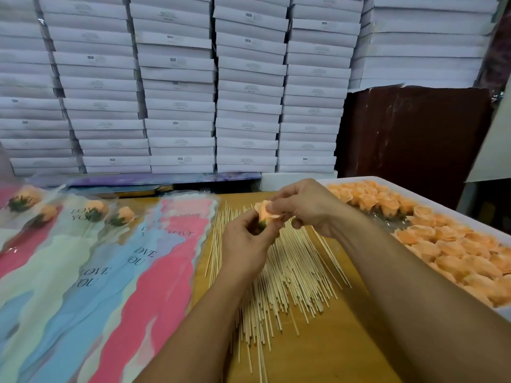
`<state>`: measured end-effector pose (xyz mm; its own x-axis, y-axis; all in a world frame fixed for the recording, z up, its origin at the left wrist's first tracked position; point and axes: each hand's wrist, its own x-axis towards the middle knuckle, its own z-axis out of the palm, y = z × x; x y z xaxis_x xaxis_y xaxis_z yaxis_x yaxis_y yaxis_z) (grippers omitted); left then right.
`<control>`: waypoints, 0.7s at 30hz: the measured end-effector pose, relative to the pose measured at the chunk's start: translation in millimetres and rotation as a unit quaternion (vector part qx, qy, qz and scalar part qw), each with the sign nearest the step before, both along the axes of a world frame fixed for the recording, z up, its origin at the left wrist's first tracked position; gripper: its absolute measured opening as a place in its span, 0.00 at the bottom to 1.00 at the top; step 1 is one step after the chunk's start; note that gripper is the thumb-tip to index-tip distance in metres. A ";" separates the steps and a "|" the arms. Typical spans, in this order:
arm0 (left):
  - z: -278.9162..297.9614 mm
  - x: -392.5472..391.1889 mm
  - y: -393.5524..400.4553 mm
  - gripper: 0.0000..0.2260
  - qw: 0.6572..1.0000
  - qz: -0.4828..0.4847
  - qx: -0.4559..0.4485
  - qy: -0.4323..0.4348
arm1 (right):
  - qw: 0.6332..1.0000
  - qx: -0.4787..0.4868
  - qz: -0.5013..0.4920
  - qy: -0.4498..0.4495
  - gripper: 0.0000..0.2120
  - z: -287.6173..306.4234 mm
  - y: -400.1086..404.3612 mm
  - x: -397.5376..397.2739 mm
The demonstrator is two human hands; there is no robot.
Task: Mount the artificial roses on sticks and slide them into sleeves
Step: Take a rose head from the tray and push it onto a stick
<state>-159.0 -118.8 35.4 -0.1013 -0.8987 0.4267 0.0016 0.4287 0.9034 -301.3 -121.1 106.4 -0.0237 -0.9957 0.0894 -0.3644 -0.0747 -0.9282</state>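
Only the head view here, so one pass through it.

Progress-wise this looks like early days. Over on the left, about four roses are already on sticks and tucked inside printed sleeves, the pink, blue and pale green ones with "LOVE YOU" on them. More sleeves lie fanned out beside those, and I can't tell how many in that stack are still unfilled. On the right there's a white tray packed with peach rose heads, dozens by the look of it, with a gap near the far end. A big loose pile of sticks is spread across the middle of the wooden surface. So I'd say a handful done and most of the batch left.

Now the one being worked on: a peach rose head sits right between both hands, held up above the far end of the stick pile. The left hand grips it from below, fingers curled around the green base. The right hand pinches the petals from the top and right. I can't make out a stick in either hand, so my guess is this one hasn't been mounted yet.

Behind it all, a wall of stacked white boxes.
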 end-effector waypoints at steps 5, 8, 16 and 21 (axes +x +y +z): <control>-2.2 3.3 -13.7 0.02 0.986 0.093 0.076 0.120 | 0.987 -0.043 -0.104 0.117 0.11 -26.8 -11.9 4.1; -4.6 6.9 -23.0 0.06 0.971 0.157 0.107 0.147 | 0.931 0.022 -0.087 0.353 0.18 -43.5 -19.3 22.0; -3.2 12.4 -28.4 0.09 0.957 0.170 0.141 0.187 | 0.898 0.050 -0.112 0.423 0.18 -59.4 -42.4 53.2; 0.7 14.0 -26.2 0.09 0.955 0.152 0.150 0.204 | 0.934 0.103 -0.129 0.318 0.07 -56.7 -45.1 51.5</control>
